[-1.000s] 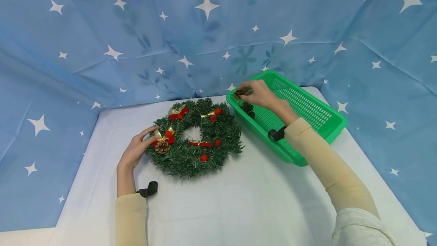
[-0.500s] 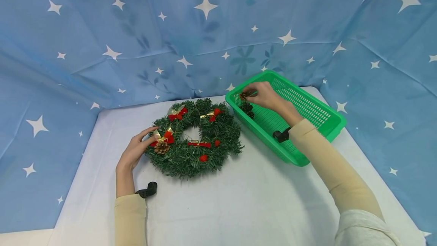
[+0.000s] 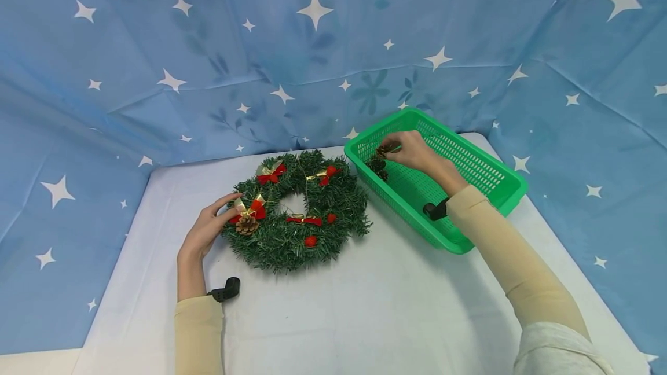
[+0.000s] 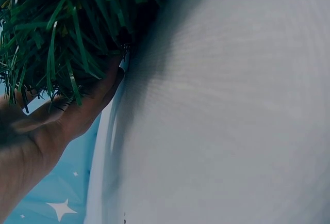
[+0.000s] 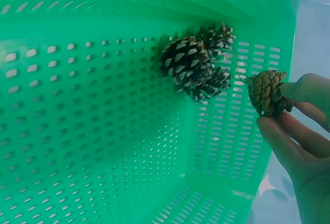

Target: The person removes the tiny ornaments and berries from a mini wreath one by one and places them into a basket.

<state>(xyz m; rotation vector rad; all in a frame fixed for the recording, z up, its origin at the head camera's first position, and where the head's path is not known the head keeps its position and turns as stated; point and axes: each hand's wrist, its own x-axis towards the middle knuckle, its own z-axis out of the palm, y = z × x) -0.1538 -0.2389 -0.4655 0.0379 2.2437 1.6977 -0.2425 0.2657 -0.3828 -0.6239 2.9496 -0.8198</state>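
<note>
My right hand (image 3: 411,150) pinches a small brown pinecone (image 5: 265,93) between thumb and fingertips, over the far left end of the green basket (image 3: 484,230). Several darker pinecones with pale scale tips (image 5: 188,61) lie in that end of the basket. On the left, my left hand (image 3: 205,227) grips the left edge of a green wreath (image 3: 292,253), thumb on top, with other fingers under the fronds in the left wrist view. Red and gold bows (image 3: 304,221), red berries (image 3: 311,241) and one pinecone (image 3: 247,224) decorate the wreath; that pinecone sits close to my left thumb.
A white cloth covers the table (image 3: 312,317). Blue curtains with white stars (image 3: 281,28) enclose the back and both sides. The basket stands right of the wreath, its long side slanting toward the front right. Each wrist wears a small black camera (image 3: 227,289).
My right hand has moved right and slightly toward me, carrying the pinecone from the basket's left rim further over its inside. The left hand and wreath stay put.
</note>
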